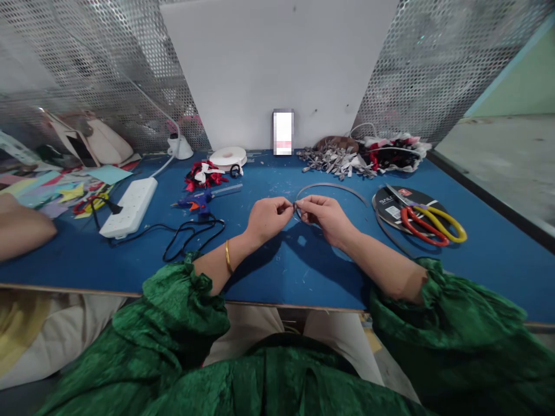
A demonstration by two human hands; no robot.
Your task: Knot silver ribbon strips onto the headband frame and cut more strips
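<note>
Thin grey fabric ribbon (332,185) curls over the blue tabletop (299,277), betw. front & back edges. My L hand (269,218) & R hand (326,218) both pinch it, just beside each other. Flat black round spool (385,197) w/ red-and-yellow-handled metal scissors (418,208) across it, nr R edge. Grey ribbon-scrap heap (336,160) nr back edge. Blue plastic glue gun (194,201) L of my hands.
</note>
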